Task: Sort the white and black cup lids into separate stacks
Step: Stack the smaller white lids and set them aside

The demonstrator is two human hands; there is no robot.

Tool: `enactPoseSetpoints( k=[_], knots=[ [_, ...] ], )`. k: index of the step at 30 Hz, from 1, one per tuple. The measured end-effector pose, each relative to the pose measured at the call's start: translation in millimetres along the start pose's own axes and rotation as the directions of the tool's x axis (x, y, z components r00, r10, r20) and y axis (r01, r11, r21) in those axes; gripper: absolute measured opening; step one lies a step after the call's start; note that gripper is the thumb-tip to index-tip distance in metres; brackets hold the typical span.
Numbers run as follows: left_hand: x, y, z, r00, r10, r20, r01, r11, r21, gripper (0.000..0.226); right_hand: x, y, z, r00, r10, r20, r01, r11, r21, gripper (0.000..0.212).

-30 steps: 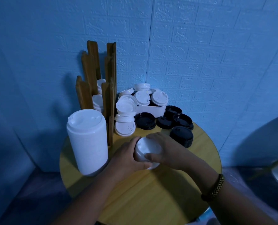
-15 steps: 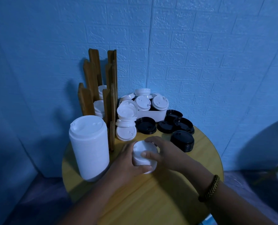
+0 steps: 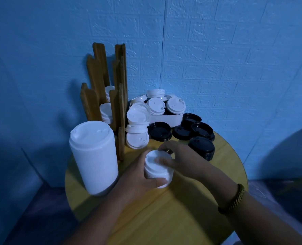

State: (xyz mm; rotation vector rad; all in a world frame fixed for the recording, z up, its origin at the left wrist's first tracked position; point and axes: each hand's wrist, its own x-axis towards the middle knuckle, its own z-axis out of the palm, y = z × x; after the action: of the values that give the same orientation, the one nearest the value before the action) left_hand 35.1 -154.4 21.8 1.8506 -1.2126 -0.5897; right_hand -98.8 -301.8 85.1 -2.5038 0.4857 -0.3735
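Short upright stack of white lids on the desk at frame centre, gripped left by the curled left hand, capped from the right by the right hand; black lids upper right, nearer the latter.

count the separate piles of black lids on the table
5 black lid piles: the left pile before the white tray, the back pile, the middle pile, the right pile, the near stack by the right hand. More may be hidden.

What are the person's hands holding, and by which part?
A short stack of white cup lids: the left hand wraps its side, the right hand grips its top rim.
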Motion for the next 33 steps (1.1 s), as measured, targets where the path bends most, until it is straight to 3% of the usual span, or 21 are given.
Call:
enactPoseSetpoints(
  k=[3, 10, 16, 22, 24, 27, 33],
  knots=[
    [0.9, -0.7, -0.3, 1.000, -0.017, -0.016, 0.017, 1.000, -0.010, 0.088, 23.9, 5.8, -8.8, 0.998, 0.046, -0.034, -0.042, 0.992, 0.115, 0.025],
    [0.7, -0.8, 1.6, 0.995, 0.017, -0.099, -0.012, 0.999, 0.048, 0.093, 100.9, 9.4, -10.5, 0.991, 0.039, -0.128, -0.030, 0.997, 0.075, 0.036],
    [1.7, -3.2, 3.6, 0.991, 0.042, -0.125, -0.038, 0.999, 0.035, 0.095, 141.3, 9.5, -6.0, 0.998, 0.053, 0.044, -0.043, 0.979, -0.200, 0.054],
    [3.2, -5.8, 4.2, 0.993, 0.039, -0.111, -0.036, 0.999, 0.030, 0.095, 140.2, 11.8, -1.2, 0.995, 0.097, 0.016, -0.093, 0.979, -0.183, 0.043],
    [3.2, -6.3, 4.4, 0.994, 0.035, -0.107, -0.033, 0.999, 0.022, 0.095, 138.5, 11.7, -1.2, 0.996, 0.091, -0.006, -0.091, 0.982, -0.164, 0.048],
    [2.2, -5.6, 4.9, 0.993, 0.046, -0.110, -0.043, 0.999, 0.033, 0.094, 139.8, 8.6, -2.0, 0.994, 0.101, 0.038, -0.092, 0.978, -0.187, 0.059],
    [1.3, -1.5, 2.6, 0.995, 0.035, -0.099, -0.032, 0.999, 0.032, 0.092, 148.8, -2.6, 5.1, 0.986, 0.133, 0.105, -0.105, 0.967, -0.232, 0.046]
  ],
)
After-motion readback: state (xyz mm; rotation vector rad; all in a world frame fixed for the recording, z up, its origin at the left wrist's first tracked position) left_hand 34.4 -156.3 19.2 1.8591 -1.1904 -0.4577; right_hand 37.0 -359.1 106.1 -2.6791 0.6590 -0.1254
